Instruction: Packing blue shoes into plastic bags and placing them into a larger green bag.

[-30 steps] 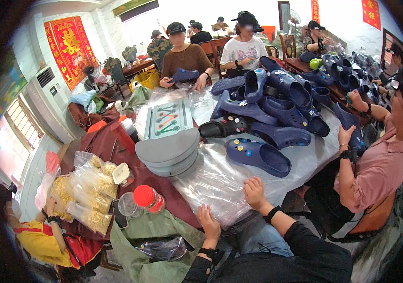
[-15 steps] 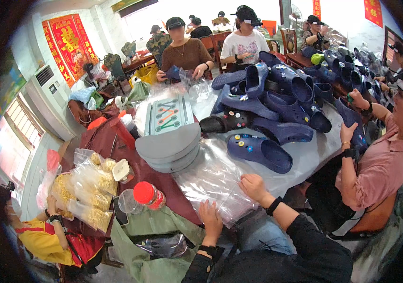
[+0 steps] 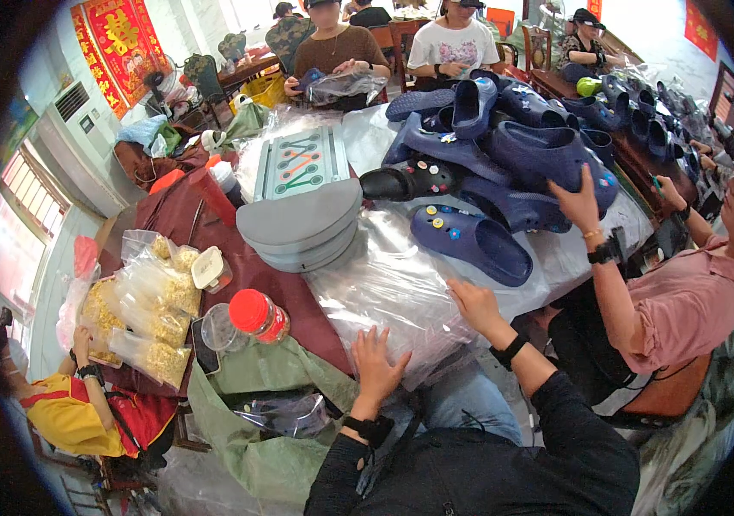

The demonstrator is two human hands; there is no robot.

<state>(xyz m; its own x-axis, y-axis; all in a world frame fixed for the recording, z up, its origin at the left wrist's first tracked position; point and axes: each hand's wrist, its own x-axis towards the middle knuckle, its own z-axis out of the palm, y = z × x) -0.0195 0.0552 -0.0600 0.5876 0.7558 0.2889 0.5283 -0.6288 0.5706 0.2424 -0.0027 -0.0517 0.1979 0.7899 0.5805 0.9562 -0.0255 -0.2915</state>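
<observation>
A stack of clear plastic bags (image 3: 393, 279) lies on the near part of the table. My left hand (image 3: 376, 365) rests spread on its near left edge. At the right edge of the stack, my right hand (image 3: 475, 308) lies with its fingers stretched out over the plastic. Neither hand grips anything. Just beyond my right hand is a navy blue clog (image 3: 479, 245) with yellow and blue charms. Behind it sits a heap of more navy clogs (image 3: 449, 153) and one black clog (image 3: 410, 179).
Grey curved shapes (image 3: 298, 228) stand before a grey patterned board (image 3: 302, 163). A red-lidded jar (image 3: 257, 315) and bags of yellow pieces (image 3: 156, 310) lie left. A bagged clog (image 3: 285, 414) sits on green cloth (image 3: 247, 378). A co-worker's hand (image 3: 580, 206) touches the heap at right.
My left hand's fingers have spread wider; my right hand's have straightened along the bags. The right-hand co-worker has brought a clog onto the heap. The person in brown now holds a plastic-wrapped thing.
</observation>
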